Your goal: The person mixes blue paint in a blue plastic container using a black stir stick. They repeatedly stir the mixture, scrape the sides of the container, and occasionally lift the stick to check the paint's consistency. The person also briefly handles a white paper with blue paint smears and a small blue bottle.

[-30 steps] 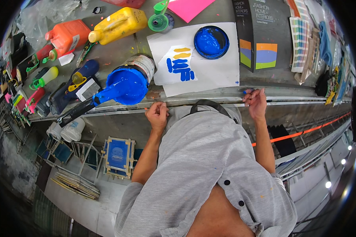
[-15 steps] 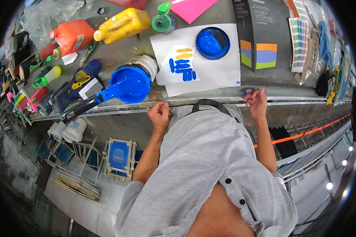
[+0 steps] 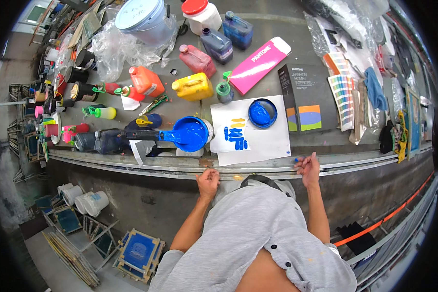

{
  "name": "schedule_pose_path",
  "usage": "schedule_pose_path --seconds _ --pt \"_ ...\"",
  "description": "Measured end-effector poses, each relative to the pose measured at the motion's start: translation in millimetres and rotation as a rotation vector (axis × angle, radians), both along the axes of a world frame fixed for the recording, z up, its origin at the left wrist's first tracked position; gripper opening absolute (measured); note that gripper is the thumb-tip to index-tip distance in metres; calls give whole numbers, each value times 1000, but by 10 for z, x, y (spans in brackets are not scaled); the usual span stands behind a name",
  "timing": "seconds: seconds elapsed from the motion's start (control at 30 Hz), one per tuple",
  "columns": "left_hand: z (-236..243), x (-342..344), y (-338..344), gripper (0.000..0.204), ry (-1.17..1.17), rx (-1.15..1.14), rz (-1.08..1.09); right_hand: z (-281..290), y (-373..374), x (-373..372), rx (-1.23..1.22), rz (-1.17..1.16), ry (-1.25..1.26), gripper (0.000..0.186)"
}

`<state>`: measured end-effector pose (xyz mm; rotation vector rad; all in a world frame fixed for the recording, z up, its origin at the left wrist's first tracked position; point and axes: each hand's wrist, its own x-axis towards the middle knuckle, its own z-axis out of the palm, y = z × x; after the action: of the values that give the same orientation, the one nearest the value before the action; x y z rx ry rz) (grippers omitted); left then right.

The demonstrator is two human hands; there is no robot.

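My left hand [image 3: 208,182] rests at the metal rail along the table's front edge, its fingers curled in with nothing visible in them. My right hand [image 3: 308,169] is at the same rail, fingers apart, with blue on one fingertip. Between and beyond them lies a white paper sheet [image 3: 272,146] bearing blue and yellow-orange paint strokes [image 3: 236,137]. On its upper right stands a small round container [image 3: 262,113] with blue paint inside. Left of the paper, a paint can [image 3: 192,134] shows thick blue paint. A black-handled tool [image 3: 143,134], its head coated blue, lies across the can's rim.
Behind stand a yellow jug [image 3: 193,86], an orange jug [image 3: 146,82] and a lidded bucket [image 3: 142,19]. A pink box [image 3: 260,65], a dark folder [image 3: 306,100] and colour swatches [image 3: 342,102] lie farther right. Framed screens [image 3: 140,250] and white pails [image 3: 95,203] are below left.
The view has tilted farther over the table, so its things sit lower in the picture and more shows behind. Both hands stay at the front rail; the right hand's fingers spread somewhat more.
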<state>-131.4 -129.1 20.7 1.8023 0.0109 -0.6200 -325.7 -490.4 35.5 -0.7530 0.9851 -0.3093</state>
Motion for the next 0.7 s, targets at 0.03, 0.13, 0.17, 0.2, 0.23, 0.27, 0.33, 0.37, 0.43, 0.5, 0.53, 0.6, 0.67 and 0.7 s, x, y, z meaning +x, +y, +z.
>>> schedule_pose_path --seconds 0.03,0.13,0.17,0.2,0.23,0.27,0.33,0.37,0.43,0.5,0.53,0.6,0.67,0.7 --pt "-27 21 0 12 16 -23 6 -15 -4 14 -10 1 -4 54" --pt "15 97 -30 14 66 -67 -27 -60 -38 -21 -26 13 -36 53" --pt "40 105 -9 15 88 -92 -30 -58 -35 -19 -19 21 -45 53" --pt "65 117 5 16 110 -117 -35 -56 -38 -12 -12 28 -53 53" --pt "71 131 16 16 129 -181 -9 -53 -49 5 -11 43 -63 52" --pt "66 126 30 17 153 -243 14 -41 -44 2 -11 52 -61 52" --pt "57 127 68 19 175 -326 67 -20 -54 37 -9 75 -60 52" --pt "86 87 130 20 184 -338 98 -13 -30 17 -14 75 -58 52" --pt "65 63 200 23 200 -333 145 -7 -39 51 -20 88 -55 51" --pt "149 66 266 24 187 -339 140 16 17 8 -66 62 -63 51" --pt "185 102 325 27 201 -306 112 20 52 50 -86 31 -74 51" --pt "266 169 435 27 207 -296 141 115 170 132 -79 54 -144 51" --pt "316 252 633 25 209 -273 213 222 385 331 -78 126 -215 50" --pt "341 309 734 25 193 -246 265 288 508 463 -97 167 -244 50"
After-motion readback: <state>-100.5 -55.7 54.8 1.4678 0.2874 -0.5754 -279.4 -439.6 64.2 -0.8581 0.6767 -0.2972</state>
